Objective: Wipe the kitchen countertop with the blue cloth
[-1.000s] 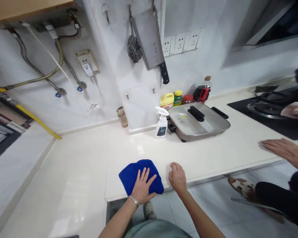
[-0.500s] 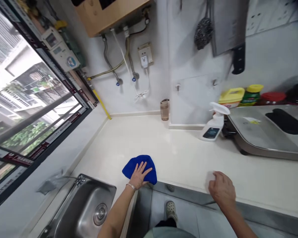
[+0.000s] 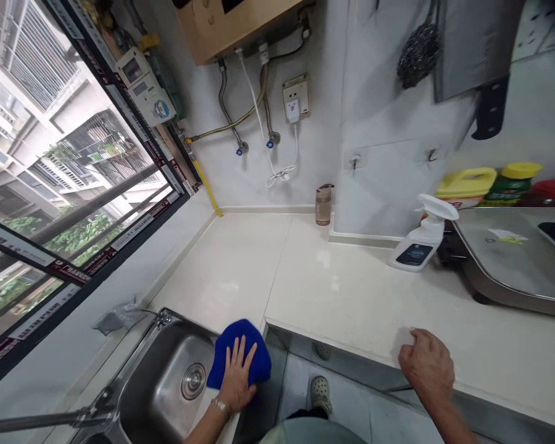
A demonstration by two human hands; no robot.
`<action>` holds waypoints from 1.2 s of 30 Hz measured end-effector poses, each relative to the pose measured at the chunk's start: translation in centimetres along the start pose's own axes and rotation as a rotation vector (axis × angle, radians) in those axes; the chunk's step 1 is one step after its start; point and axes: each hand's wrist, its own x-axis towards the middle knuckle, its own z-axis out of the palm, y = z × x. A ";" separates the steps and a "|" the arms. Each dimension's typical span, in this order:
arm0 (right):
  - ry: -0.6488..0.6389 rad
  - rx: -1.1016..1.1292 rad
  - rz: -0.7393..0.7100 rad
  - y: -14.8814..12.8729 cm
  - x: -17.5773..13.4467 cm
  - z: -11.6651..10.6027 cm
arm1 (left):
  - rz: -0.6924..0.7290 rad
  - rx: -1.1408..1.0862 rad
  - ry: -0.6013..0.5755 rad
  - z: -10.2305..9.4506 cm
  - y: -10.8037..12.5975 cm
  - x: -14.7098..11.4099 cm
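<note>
My left hand (image 3: 237,377) lies flat with fingers spread on a blue cloth (image 3: 254,345), pressing it to the strip of counter beside the sink. Part of the cloth hangs over the counter's inner edge. My right hand (image 3: 428,367) is at the front edge of the white countertop (image 3: 324,290), fingers curled in a loose fist, with nothing visible in it. Behind it stands a white spray bottle (image 3: 420,237) with a dark label.
A steel sink (image 3: 166,376) with a faucet (image 3: 41,422) is at the left. An electric griddle-like pan (image 3: 504,246) stands at the right. A brown-tinted bottle (image 3: 323,205) is by the back wall. A cleaver (image 3: 476,55) and a scourer (image 3: 419,55) hang above.
My left hand has slid the blue cloth toward me and the sink, off the corner of the counter. My right hand stays curled at the counter edge. The view has shifted slightly.
</note>
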 end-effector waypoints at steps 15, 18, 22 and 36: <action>0.070 -0.018 0.035 -1.0 0.4 -0.6 | -0.056 0.053 -0.019 2.1 -0.8 -5.9; 0.062 -0.023 0.049 -1.5 0.4 -1.1 | -0.040 0.055 -0.022 1.2 -0.5 -4.6; 0.040 -0.026 0.069 -1.7 0.5 -1.1 | -0.011 0.065 0.030 0.5 -0.4 -1.9; 0.039 -0.089 0.044 -1.2 0.6 -0.6 | 0.111 0.022 0.224 -0.8 0.0 9.8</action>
